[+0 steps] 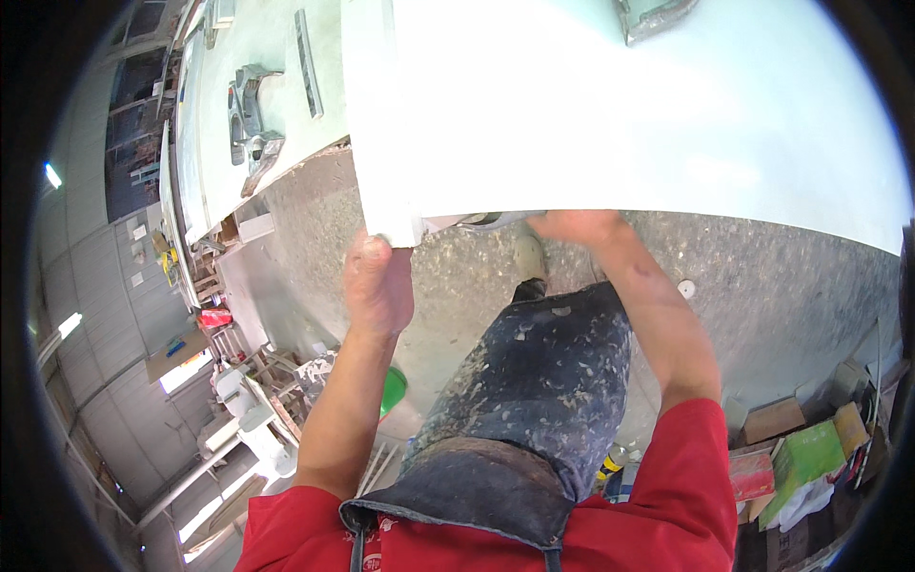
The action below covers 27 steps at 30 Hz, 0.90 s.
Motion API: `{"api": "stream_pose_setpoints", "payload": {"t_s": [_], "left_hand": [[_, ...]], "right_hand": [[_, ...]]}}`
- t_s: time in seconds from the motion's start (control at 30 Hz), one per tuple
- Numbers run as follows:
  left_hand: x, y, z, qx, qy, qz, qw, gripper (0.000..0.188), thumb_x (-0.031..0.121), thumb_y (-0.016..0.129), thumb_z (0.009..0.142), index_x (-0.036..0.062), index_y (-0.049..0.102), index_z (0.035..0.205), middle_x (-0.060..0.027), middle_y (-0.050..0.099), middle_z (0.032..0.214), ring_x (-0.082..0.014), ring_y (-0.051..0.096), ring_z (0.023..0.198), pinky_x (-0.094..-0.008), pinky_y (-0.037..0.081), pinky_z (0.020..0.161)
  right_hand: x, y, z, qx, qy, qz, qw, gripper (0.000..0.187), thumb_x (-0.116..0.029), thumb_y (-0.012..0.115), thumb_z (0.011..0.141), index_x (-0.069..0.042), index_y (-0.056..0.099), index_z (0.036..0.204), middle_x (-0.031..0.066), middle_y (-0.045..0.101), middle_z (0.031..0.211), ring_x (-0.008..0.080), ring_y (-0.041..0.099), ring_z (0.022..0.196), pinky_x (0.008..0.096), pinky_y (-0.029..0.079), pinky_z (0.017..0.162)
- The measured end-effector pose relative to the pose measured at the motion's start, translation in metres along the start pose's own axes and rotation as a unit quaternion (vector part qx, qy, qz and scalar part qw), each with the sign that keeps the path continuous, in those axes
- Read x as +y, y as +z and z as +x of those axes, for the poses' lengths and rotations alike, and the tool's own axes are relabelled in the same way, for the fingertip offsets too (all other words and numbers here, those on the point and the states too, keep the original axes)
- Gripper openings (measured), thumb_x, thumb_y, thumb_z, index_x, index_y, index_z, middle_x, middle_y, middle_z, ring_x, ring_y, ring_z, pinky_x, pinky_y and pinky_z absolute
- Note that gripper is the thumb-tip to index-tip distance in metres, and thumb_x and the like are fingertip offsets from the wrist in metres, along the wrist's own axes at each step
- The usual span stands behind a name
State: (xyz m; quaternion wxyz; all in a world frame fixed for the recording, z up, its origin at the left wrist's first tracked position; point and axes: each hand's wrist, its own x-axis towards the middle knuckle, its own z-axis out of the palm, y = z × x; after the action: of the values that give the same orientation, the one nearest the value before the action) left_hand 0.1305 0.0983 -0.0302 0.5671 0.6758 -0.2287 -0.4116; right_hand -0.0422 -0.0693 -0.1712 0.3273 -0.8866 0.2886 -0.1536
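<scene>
A large white panel (591, 124) spreads out before me, glaring in the light. At its left front corner, a narrow white strip (393, 205) reaches slightly past the panel's front edge. My left hand (376, 286) is closed round the end of that strip, thumb on top and fingers mostly hidden below. Under the panel's front edge, my right hand (579, 227) is closed beside a grey curved thing (496, 219), which looks like part of a clamp or tool. The panel hides the right fingertips, so the exact grip does not show.
Dark metal clamps (250, 110) and a flat metal bar (308, 65) lie on a pale surface at the left. Another metal piece (658, 19) rests on the panel's far side. Boxes (805, 467) stand at the lower right, a green bucket (392, 391) by my left forearm.
</scene>
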Motion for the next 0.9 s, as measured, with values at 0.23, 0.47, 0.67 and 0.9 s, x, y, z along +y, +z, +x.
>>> {"api": "stream_pose_setpoints", "payload": {"t_s": [0.23,0.47,0.67,0.9], "left_hand": [[0.005,0.001,0.000,0.005,-0.002,-0.013,1.000,0.081,0.059,0.073,0.085,0.0054,0.056,0.143,-0.0071,0.059,0.144,-0.0257,0.051,0.137,-0.0512,0.033,0.117],[0.003,-0.010,-0.008,0.005,-0.012,-0.013,1.000,0.072,0.054,0.074,0.088,0.0037,0.059,0.138,-0.0076,0.064,0.136,-0.0231,0.056,0.127,-0.0458,0.038,0.110],[0.038,-0.013,-0.019,0.030,-0.101,0.018,0.994,0.076,0.041,0.077,0.090,-0.0021,0.052,0.147,-0.0135,0.060,0.141,-0.0252,0.053,0.132,-0.0393,0.040,0.112],[0.088,-0.087,-0.011,0.053,0.097,0.494,0.863,0.073,0.027,0.076,0.092,0.0060,0.043,0.154,-0.0166,0.052,0.151,-0.0371,0.052,0.134,-0.0470,0.037,0.116]], "right_hand": [[-0.004,-0.011,0.009,-0.051,0.003,0.041,0.998,0.046,-0.032,0.079,0.076,-0.010,0.073,0.116,0.0112,0.073,0.107,0.0298,0.068,0.099,0.0450,0.055,0.089],[-0.028,-0.032,-0.016,-0.092,0.116,0.034,0.988,0.064,-0.033,0.084,0.076,-0.004,0.064,0.130,0.0208,0.064,0.125,0.0380,0.060,0.117,0.0489,0.046,0.104],[-0.092,-0.079,-0.091,0.017,0.131,0.054,0.990,0.079,-0.029,0.083,0.079,0.000,0.047,0.143,0.0274,0.053,0.137,0.0464,0.049,0.130,0.0542,0.040,0.110],[-0.166,-0.143,-0.116,-0.102,0.169,0.149,0.969,0.058,-0.027,0.079,0.084,-0.004,0.059,0.133,0.0203,0.065,0.112,0.0393,0.065,0.103,0.0446,0.053,0.089]]}}
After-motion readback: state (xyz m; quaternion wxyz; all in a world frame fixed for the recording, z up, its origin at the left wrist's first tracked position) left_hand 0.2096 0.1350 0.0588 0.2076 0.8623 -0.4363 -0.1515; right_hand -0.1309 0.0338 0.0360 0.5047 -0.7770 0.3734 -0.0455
